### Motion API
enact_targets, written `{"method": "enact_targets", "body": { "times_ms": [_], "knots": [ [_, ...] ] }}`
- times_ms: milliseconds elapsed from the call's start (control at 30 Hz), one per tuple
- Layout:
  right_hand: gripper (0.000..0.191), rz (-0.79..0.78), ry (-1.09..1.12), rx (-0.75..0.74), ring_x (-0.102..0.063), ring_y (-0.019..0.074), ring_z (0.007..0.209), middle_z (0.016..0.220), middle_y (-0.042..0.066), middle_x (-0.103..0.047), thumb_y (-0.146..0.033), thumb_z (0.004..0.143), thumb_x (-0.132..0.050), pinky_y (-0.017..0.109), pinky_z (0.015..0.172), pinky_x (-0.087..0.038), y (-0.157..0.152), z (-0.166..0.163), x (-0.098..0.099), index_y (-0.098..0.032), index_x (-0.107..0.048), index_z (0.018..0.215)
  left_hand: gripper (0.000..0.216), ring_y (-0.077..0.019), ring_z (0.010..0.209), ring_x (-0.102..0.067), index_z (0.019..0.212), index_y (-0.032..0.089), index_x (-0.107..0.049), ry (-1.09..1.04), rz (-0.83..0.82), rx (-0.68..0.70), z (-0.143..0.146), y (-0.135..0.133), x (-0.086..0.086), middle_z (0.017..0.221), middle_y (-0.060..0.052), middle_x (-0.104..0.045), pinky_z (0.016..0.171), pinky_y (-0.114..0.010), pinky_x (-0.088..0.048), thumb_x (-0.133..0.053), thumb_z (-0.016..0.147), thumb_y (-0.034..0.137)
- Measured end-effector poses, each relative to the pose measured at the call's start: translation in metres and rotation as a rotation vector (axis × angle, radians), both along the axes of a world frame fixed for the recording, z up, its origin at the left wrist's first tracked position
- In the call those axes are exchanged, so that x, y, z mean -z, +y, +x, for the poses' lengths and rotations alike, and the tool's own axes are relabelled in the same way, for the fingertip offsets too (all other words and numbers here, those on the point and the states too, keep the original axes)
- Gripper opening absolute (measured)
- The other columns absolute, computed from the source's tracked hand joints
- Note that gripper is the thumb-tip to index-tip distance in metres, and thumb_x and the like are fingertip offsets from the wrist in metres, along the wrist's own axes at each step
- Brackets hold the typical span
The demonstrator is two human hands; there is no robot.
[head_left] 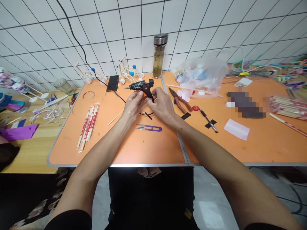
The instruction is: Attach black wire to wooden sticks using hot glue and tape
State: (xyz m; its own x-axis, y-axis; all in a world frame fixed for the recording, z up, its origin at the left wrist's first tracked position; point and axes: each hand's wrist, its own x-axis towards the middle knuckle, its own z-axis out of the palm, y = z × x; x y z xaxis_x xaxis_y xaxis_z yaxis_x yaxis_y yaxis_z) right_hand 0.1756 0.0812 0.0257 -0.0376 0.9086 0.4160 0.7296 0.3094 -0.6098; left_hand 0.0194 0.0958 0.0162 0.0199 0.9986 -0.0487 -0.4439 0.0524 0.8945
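Observation:
Both my hands meet over the middle of the orange table (134, 150), just in front of a black hot glue gun (141, 85) with a red light on. My left hand (134, 103) is curled, fingertips pinched near the gun's handle. My right hand (161, 103) is also curled, thumb and fingers pinching something small against the left fingers; I cannot make out what it is. A thin black strip (146, 114) lies under my hands. Purple thread snips (150, 128) lie just in front of my wrists, and a bare wooden stick (115, 118) lies to the left.
Wrapped chopstick packs (88, 126) lie at the left, a phone (113, 83) and a glass jar (159, 57) at the back. Red-handled pliers (179, 102), a plastic bag (200, 75), black tape pieces (211, 124) and pink paper (236, 128) sit on the right. Stick models (128, 72) stand by the wall.

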Motion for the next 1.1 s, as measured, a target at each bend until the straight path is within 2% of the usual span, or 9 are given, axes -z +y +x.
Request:
{"method": "enact_targets", "body": {
  "times_ms": [100,267,433,533,667,833,933,1000,1100],
  "knots": [
    [0.02,-0.012,0.06,-0.017,-0.071,0.0316,0.095,0.106,0.01,-0.078,-0.033,0.093,-0.07,0.04,0.081,-0.047,-0.006,-0.006,-0.001,-0.026,-0.057,0.107,0.018,-0.0162,0.105,-0.083,0.104,0.023,-0.073,-0.011,-0.033,-0.003,-0.002,-0.002,-0.004,0.117,-0.004,-0.087,0.095,-0.027,-0.063,-0.085,0.099,0.035],
    [0.033,-0.01,0.143,-0.047,-0.071,0.0303,0.096,0.107,0.008,-0.078,-0.039,0.09,-0.08,0.039,0.079,-0.047,-0.012,-0.01,-0.004,-0.027,-0.055,0.107,0.027,-0.0206,0.11,-0.083,0.108,0.022,-0.075,-0.035,0.03,0.032,-0.004,-0.003,-0.002,0.126,-0.008,-0.085,0.098,-0.034,-0.066,-0.087,0.097,0.043],
    [0.034,0.023,0.167,-0.078,-0.072,0.0296,0.1,0.112,0.007,-0.078,-0.039,0.09,-0.08,0.039,0.082,-0.05,-0.011,-0.009,0.001,-0.028,-0.055,0.11,0.023,-0.022,0.124,-0.079,0.107,0.023,-0.075,-0.025,0.115,0.083,-0.008,-0.004,-0.001,0.127,-0.007,-0.084,0.105,-0.035,-0.065,-0.084,0.097,0.041],
    [0.036,0.012,0.159,-0.073,-0.073,0.0305,0.102,0.116,0.007,-0.079,-0.042,0.091,-0.081,0.04,0.082,-0.052,-0.012,-0.009,0.001,-0.028,-0.057,0.113,0.02,-0.0219,0.123,-0.079,0.109,0.023,-0.076,0.013,0.147,0.088,-0.008,-0.006,-0.004,0.126,-0.007,-0.084,0.109,-0.036,-0.064,-0.081,0.099,0.04],
    [0.035,-0.058,0.168,-0.05,-0.074,0.0319,0.1,0.111,0.006,-0.08,-0.048,0.091,-0.081,0.043,0.084,-0.054,-0.014,-0.011,-0.002,-0.029,-0.061,0.113,0.024,-0.0222,0.118,-0.079,0.106,0.023,-0.075,0.066,0.115,0.063,-0.006,-0.008,-0.008,0.12,-0.007,-0.084,0.103,-0.034,-0.063,-0.084,0.096,0.043],
    [0.032,-0.155,0.418,-0.136,-0.076,0.0299,0.112,0.12,0.006,-0.083,-0.042,0.095,-0.076,0.042,0.093,-0.061,-0.008,-0.014,0.002,-0.028,-0.066,0.122,0.029,-0.016,0.096,-0.076,0.089,0.022,-0.066,0.151,0.07,0.021,-0.004,-0.007,-0.007,0.099,-0.002,-0.079,0.092,-0.029,-0.061,-0.089,0.091,0.04],
    [0.036,-0.19,0.596,-0.28,-0.077,0.0289,0.121,0.126,0.007,-0.083,-0.04,0.095,-0.075,0.041,0.1,-0.063,-0.002,-0.015,0.007,-0.026,-0.068,0.128,0.027,-0.0139,0.092,-0.074,0.091,0.022,-0.069,0.157,0.075,0.046,-0.004,-0.007,-0.006,0.097,0.0,-0.078,0.086,-0.025,-0.059,-0.089,0.09,0.039],
    [0.04,-0.19,0.717,-0.37,-0.078,0.0282,0.118,0.124,0.008,-0.083,-0.048,0.094,-0.08,0.041,0.101,-0.065,0.002,-0.014,0.012,-0.024,-0.069,0.124,0.028,-0.0144,0.094,-0.075,0.099,0.023,-0.073,0.152,0.079,0.082,-0.006,-0.007,-0.008,0.101,0.0,-0.08,0.086,-0.025,-0.058,-0.091,0.088,0.042],
    [0.057,-0.193,0.868,-0.412,-0.079,0.0239,0.101,0.112,0.005,-0.082,-0.067,0.087,-0.089,0.038,0.089,-0.069,0.009,-0.011,0.018,-0.025,-0.068,0.119,0.039,-0.0166,0.096,-0.076,0.107,0.023,-0.076,0.222,0.076,0.088,-0.013,-0.005,-0.015,0.107,-0.003,-0.082,0.09,-0.029,-0.06,-0.092,0.085,0.051]
  ]
}}
